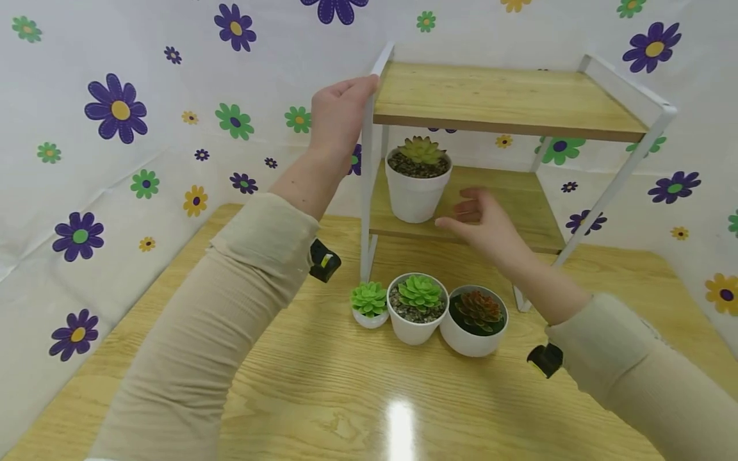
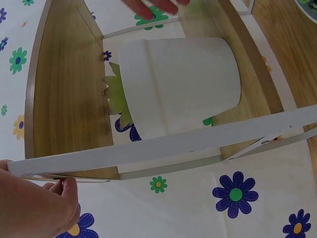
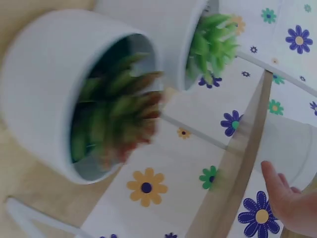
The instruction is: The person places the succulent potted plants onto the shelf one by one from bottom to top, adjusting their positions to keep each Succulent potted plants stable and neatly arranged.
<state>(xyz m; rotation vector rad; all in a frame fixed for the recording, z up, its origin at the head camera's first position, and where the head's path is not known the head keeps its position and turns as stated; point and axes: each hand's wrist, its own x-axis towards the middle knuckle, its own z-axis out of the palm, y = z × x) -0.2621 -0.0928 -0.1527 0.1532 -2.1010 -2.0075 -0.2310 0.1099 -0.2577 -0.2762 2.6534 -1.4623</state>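
My left hand [image 1: 340,118] grips the upper left corner of a two-tier wooden shelf rack [image 1: 507,96] with a white metal frame. In the left wrist view, the fingers of that hand [image 2: 42,206] curl round the frame's end. A large white pot [image 1: 416,200] with a yellow-green succulent [image 1: 423,150] stands upright at the left of the lower board. My right hand [image 1: 490,224] is just right of this pot, over the lower board, its fingers loosely bent and holding nothing. In the right wrist view, its fingertips [image 3: 267,168] overlap the white pot [image 3: 285,141].
Three white potted succulents stand in a row before the rack: a small bright green one [image 1: 369,298], a mid-sized green one [image 1: 416,330] and a reddish one [image 1: 474,344]. They rest on a wooden table [image 1: 323,397]. A flower-patterned sheet [image 1: 173,147] hangs behind.
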